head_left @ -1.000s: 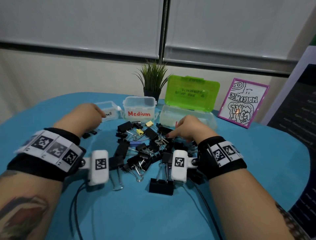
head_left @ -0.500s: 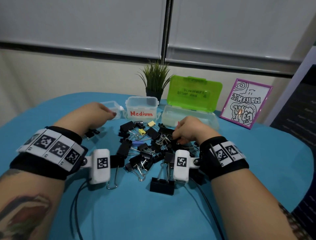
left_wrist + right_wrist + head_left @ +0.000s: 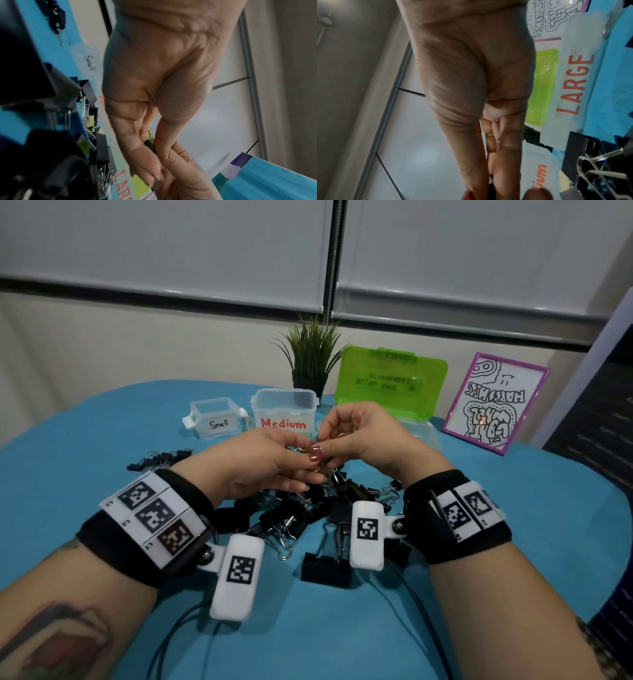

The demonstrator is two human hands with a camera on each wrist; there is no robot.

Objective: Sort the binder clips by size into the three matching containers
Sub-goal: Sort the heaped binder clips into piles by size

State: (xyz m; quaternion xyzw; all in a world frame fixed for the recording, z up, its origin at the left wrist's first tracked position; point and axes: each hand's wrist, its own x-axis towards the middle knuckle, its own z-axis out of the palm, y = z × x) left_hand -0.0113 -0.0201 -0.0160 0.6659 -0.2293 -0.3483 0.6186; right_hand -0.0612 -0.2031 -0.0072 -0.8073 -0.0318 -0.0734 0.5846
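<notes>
A pile of black binder clips [image 3: 308,515] lies mid-table, with one big clip [image 3: 325,568] nearest me. Behind stand the containers Small [image 3: 219,424], Medium [image 3: 284,412] and the green-lidded Large box [image 3: 426,436]. Both hands meet above the pile, in front of Medium. My left hand [image 3: 308,465] [image 3: 154,148] pinches a small black binder clip [image 3: 148,142] between thumb and fingers. My right hand [image 3: 329,446] [image 3: 488,189] pinches the same clip from the other side. In the head view the fingers hide most of that clip.
A row of small black clips [image 3: 161,458] lies left of the pile. A potted plant [image 3: 310,354] and a purple-framed drawing [image 3: 495,402] stand at the back. The blue table [image 3: 513,525] curves away right, with a dark panel [image 3: 603,419] beyond.
My left hand left the spot near the Small container and moved right. My right hand rose off the pile with a clip. The two hands now meet above the pile.
</notes>
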